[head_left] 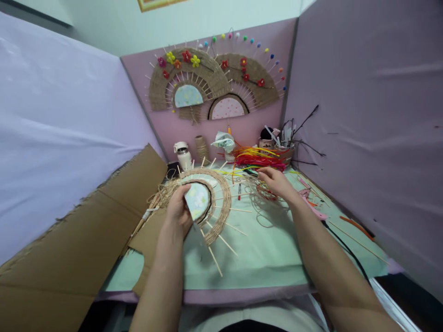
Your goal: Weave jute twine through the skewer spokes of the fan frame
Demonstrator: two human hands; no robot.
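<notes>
My left hand (180,210) grips a half-round fan (221,207) at its pale blue patterned centre (198,202), thumb on the front. Rows of woven twine form an arc around that centre, and thin wooden sticks radiate past it. The fan is tilted, its straight side facing left and down. To its right, my right hand (276,182) is raised with the fingertips pinched together, seemingly on twine; the strand itself is hard to see. Loose loops of twine (265,203) lie on the table just below and beside that hand.
Cardboard (86,230) leans along the left side. At the back stand a white bottle (183,156), a twine spool (201,148), bright pipe cleaners (259,159) and a pot of twigs (286,152). A pink glue gun (314,210) with a black cord lies right. Finished fans (188,69) hang behind.
</notes>
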